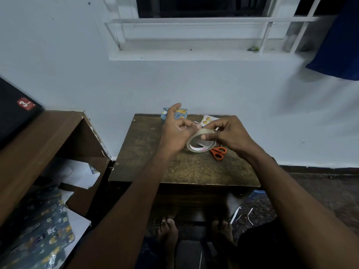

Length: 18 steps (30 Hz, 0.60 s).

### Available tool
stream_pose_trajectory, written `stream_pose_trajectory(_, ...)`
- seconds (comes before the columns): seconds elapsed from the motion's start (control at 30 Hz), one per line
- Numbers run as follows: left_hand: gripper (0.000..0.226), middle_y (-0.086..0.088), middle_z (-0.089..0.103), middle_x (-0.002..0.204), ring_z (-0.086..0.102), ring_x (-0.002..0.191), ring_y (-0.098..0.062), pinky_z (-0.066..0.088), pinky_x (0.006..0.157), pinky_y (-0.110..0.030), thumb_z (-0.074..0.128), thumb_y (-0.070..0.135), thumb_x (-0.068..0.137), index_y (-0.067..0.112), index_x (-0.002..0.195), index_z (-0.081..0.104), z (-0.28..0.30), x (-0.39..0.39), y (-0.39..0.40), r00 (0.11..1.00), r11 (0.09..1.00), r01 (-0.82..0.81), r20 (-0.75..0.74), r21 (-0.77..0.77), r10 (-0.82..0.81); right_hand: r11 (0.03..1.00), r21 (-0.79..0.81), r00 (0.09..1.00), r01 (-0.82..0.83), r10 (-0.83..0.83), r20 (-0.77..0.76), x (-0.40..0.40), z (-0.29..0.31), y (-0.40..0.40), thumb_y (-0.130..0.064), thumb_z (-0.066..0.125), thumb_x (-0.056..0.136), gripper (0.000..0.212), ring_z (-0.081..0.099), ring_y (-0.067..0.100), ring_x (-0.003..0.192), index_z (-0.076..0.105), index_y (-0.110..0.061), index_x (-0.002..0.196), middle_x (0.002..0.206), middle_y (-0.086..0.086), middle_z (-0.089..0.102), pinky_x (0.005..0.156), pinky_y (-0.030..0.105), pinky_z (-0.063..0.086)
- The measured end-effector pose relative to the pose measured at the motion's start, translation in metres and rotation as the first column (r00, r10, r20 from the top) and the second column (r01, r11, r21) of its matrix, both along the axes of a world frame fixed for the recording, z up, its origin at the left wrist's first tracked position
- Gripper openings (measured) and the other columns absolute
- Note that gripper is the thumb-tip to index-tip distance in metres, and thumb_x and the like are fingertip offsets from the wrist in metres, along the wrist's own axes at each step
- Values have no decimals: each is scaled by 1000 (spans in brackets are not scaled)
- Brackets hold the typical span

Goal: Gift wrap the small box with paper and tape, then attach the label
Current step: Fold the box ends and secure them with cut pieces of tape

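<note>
Holding tape roll | right hand grips | left hand pinches rim

A big white "3" shows on the red sticker stuck to the black case at far left, its smaller print too blurred to read, and the pink lettering inside the tape roll runs upside down and can't be made out.
</note>
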<state>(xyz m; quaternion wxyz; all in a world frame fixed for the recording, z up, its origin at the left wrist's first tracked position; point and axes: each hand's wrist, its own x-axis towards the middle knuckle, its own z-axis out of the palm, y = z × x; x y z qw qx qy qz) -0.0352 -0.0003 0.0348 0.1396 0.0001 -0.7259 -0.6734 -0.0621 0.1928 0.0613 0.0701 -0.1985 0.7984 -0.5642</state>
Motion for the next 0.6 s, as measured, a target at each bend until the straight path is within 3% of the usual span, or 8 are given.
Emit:
stream_pose_trajectory(0.1,87,-2,79,82,77,98,-15,56,105,-43,82,7,89,18,159,32,6,2,6,999,999,-47,-14,-2,47,1000,-26,999,15,-16,-35,1,1,0,-6,91,73,20,50,13,44,85,-13,90,59,-1,70,48,24,42)
stream_pose_trajectory(0.2,90,-1,79,83,77,93,-15,56,104,-41,81,10,90,21,162,29,7,3,7,997,996,-69,-27,-53,67,1000,-14,996,26,-27,-80,1,0,-1,-13,94,71,22,50,21,46,85,-25,87,57,2,68,50,29,42)
stream_pose_trajectory(0.27,94,2,79,84,77,86,-13,59,98,-40,81,14,91,24,165,24,6,4,6,995,984,-91,-54,-151,84,999,23,993,39,-36,-109,-1,-1,-1,-18,95,70,23,50,28,48,85,-31,86,60,10,68,51,39,43)
stream_pose_trajectory(0.33,99,7,79,89,75,79,-10,62,89,-40,80,14,92,30,167,16,6,6,4,991,952,-125,-88,-280,104,998,56,988,19,-10,-155,-1,-1,-1,-12,95,70,24,55,24,52,85,-28,85,66,0,72,55,37,48)
stream_pose_trajectory(0.4,101,12,78,92,72,73,-9,63,84,-42,77,10,92,32,167,14,6,8,-1,984,902,-167,-130,-398,124,988,154,968,11,28,-248,-1,-4,-5,-7,94,68,23,60,7,57,84,-23,81,70,-14,74,59,29,49)
stream_pose_trajectory(0.47,97,14,76,87,69,69,-6,63,82,-41,75,5,92,29,167,19,7,8,-7,976,870,-190,-182,-454,118,939,339,944,61,56,-324,-3,-9,-9,-10,95,66,23,63,0,62,82,-27,75,64,-23,69,60,23,45)
stream_pose_trajectory(0.53,93,15,73,84,65,65,-7,62,76,-39,75,4,91,27,166,24,9,9,-12,970,863,-192,-222,-467,96,842,536,950,59,117,-289,-2,-15,-13,-14,93,68,20,62,-4,57,79,-28,72,55,-27,63,62,27,48)
stream_pose_trajectory(0.6,93,17,70,85,61,63,-4,56,65,-32,76,8,90,30,164,25,11,9,-18,966,842,-211,-239,-496,102,764,645,962,-22,192,-195,-2,-20,-16,-19,96,67,22,59,-5,49,75,-24,72,52,-20,62,62,29,51)
